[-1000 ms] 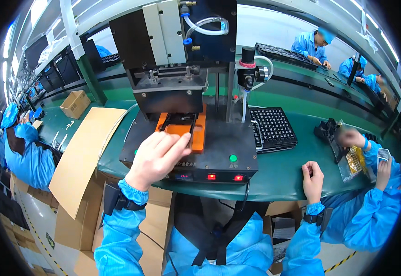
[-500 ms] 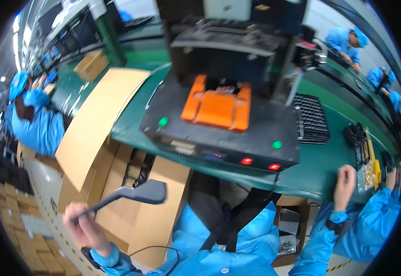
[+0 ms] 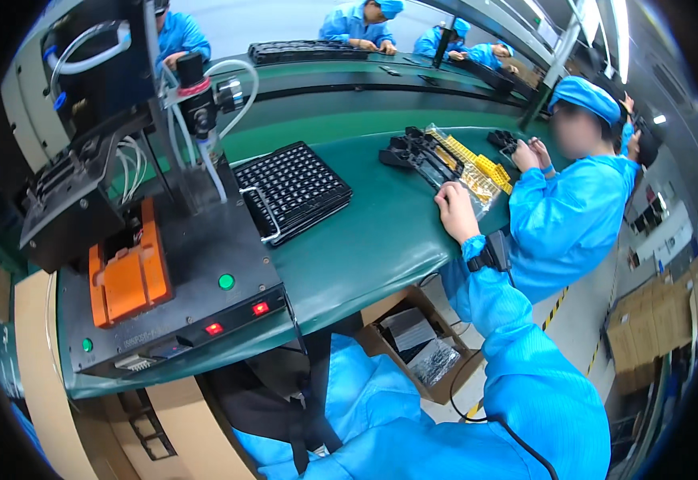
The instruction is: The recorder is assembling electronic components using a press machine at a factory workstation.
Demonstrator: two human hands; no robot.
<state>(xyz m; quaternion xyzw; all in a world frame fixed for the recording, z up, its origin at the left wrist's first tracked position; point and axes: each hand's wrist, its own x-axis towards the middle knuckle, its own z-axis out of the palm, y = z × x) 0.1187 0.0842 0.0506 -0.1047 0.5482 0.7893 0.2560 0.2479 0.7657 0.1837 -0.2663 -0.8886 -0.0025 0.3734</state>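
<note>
My right hand [image 3: 458, 211] reaches over the green table at the right. Its fingers are curled at the near end of several long black plastic parts [image 3: 424, 152], and I cannot make out what is in them, if anything. Under and beside these parts lie a clear plastic bag [image 3: 486, 194] and yellow strip-like pieces [image 3: 490, 170]. My left hand is out of view, and so is the dark paddle-shaped part with a long shaft that it held earlier.
A black machine [image 3: 197, 264] with an orange fixture [image 3: 130, 276] stands at left. Black trays [image 3: 305, 188] are stacked beside it. A co-worker [image 3: 569, 200] sits at right, hands over black parts. Below the table edge is an open carton [image 3: 437, 388] with silvery packets.
The view has swung right, so the machine now sits at left. My right hand has reached forward to the black parts. My left hand and its paddle-shaped part have left the view.
</note>
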